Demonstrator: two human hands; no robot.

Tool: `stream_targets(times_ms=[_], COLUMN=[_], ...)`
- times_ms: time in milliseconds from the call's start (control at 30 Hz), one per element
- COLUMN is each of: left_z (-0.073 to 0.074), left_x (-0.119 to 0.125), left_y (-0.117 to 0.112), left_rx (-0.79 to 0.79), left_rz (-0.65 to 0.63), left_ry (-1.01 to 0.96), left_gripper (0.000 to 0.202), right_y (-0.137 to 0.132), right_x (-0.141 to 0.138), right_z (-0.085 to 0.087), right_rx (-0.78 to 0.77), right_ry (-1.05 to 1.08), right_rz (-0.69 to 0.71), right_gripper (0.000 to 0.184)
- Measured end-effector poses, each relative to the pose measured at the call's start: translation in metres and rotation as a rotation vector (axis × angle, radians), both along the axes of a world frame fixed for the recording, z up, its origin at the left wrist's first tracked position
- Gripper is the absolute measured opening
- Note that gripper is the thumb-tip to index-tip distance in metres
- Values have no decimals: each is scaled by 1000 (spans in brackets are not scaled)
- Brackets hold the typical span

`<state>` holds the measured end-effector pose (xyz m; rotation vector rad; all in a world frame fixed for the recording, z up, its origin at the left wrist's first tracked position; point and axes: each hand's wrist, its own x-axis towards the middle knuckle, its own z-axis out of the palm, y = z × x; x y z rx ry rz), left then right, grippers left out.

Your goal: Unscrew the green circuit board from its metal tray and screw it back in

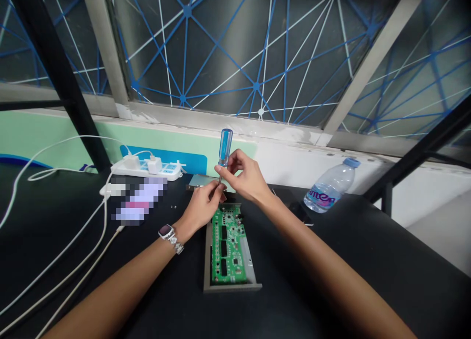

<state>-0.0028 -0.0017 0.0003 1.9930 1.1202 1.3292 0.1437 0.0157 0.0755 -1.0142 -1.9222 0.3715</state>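
Upright above the far end of an opened metal case (207,260) stands a screwdriver (225,143) with a clear blue handle. The fingers of my right hand (247,174) pinch it low on the handle. My left hand (204,201) has its fingers closed around the lower shaft, near the tip, which they hide. Inside the case lies a green circuit board (230,246) with several black components, just below my left fingertips. Behind my hands, a flat metal cover (198,182) rests on the table, partly hidden by them.
At the left, a white power strip (147,167) holds plugs and trailing white cables (105,231). A blurred-out phone (142,201) lies in front of it. Tiny screws (173,207) sit left of my left hand. A water bottle (329,187) leans at the right, by a dark object (300,212).
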Motion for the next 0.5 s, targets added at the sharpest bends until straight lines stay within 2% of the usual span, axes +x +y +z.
stream_targets(times_ms=[100, 233, 367, 500], left_z=[0, -1, -1, -2], left_x=[0, 0, 0, 0], left_y=[0, 1, 1, 1], left_rx=[26, 27, 24, 10], left_rz=[6, -1, -12, -12], left_ry=[19, 13, -5, -28], left_gripper=[29, 27, 25, 27], right_y=[-6, -12, -11, -6], right_x=[-6, -12, -11, -7], right_z=[-2, -2, 0, 2], right_rx=[106, 162, 152, 74], right_ry=[-72, -161, -157, -103], right_rz=[-222, -311, -292, -155], right_gripper=[41, 36, 26, 21])
